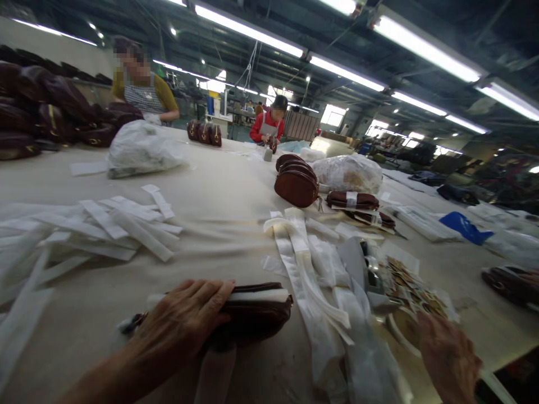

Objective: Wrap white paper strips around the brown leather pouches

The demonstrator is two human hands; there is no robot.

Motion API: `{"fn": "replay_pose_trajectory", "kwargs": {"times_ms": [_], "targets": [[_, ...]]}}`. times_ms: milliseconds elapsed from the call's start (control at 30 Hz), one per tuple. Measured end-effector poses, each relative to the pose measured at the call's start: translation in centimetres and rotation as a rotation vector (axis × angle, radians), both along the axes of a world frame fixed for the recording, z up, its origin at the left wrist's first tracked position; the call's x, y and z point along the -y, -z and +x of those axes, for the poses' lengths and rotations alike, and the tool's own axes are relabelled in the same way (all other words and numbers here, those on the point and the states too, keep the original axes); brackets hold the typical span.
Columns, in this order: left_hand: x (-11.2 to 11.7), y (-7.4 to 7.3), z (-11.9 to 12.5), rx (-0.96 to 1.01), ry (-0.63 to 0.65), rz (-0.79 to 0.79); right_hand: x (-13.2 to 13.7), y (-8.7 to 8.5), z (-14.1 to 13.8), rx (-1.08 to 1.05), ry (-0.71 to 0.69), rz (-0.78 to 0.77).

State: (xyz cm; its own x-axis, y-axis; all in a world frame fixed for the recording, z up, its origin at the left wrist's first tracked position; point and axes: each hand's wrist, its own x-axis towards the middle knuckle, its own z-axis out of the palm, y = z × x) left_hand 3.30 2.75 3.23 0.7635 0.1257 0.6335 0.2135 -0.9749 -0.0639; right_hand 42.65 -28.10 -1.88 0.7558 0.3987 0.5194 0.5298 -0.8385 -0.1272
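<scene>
Far left: loose pile of flat white strips (113,227), unused. Left hand (181,314) clamped over a dark brown leather pouch (259,322) on the pale table (219,196); a white strip (263,295) lies along its top, no closed band visible. Beyond, right: a folded brown leather bundle (334,200), already banded white. Right hand (448,353) beside a translucent tape roll (406,331); fingertips unclear, cannot tell whether it grips.

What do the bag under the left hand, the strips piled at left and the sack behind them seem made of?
Bag: probably brown leather or imitation, given its smooth, faint sheen. Strips: matte white paper or thin foam; flat, straight-edged. Sack: likely plastic film, glossy, crinkled, partly see-through.
</scene>
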Motion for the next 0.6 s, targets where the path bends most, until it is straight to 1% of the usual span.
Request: {"fn": "replay_pose_trajectory", "kwargs": {"times_ms": [67,133,167,200,233,300,367,433,533,600], "targets": [[0.1,0.0,0.0,-0.009,-0.005,-0.005,-1.9,-1.9,-0.5,-0.013,-0.031,0.102],[0.1,0.0,0.1,-0.026,-0.013,-0.014,-5.0,-3.9,-1.6,-0.107,-0.108,0.166],[0.1,-0.1,0.1,-0.029,-0.014,-0.016,-6.8,-4.7,-2.3,-0.178,-0.128,0.156],[0.2,-0.1,0.1,-0.032,-0.013,-0.018,-8.7,-5.2,-3.1,-0.259,-0.166,0.110],[0.2,-0.2,0.1,-0.032,-0.012,-0.021,-10.7,-5.6,-3.7,-0.303,-0.207,0.076],[0.3,-0.4,0.0,-0.033,-0.012,-0.028,-14.5,-5.5,-4.6,-0.377,-0.279,0.013],[0.4,-0.5,0.0,-0.038,-0.011,-0.033,-17.9,-4.7,-4.9,-0.441,-0.327,-0.032],[0.4,-0.6,0.1,-0.039,-0.014,-0.036,-20.7,-3.6,-4.7,-0.510,-0.341,-0.070],[0.4,-0.7,0.2,-0.032,-0.017,-0.041,-23.5,-2.2,-4.2,-0.604,-0.316,-0.116],[0.4,-0.9,0.2,-0.042,-0.014,-0.051,-24.5,-1.5,-4.0,-0.671,-0.306,-0.136]]}}
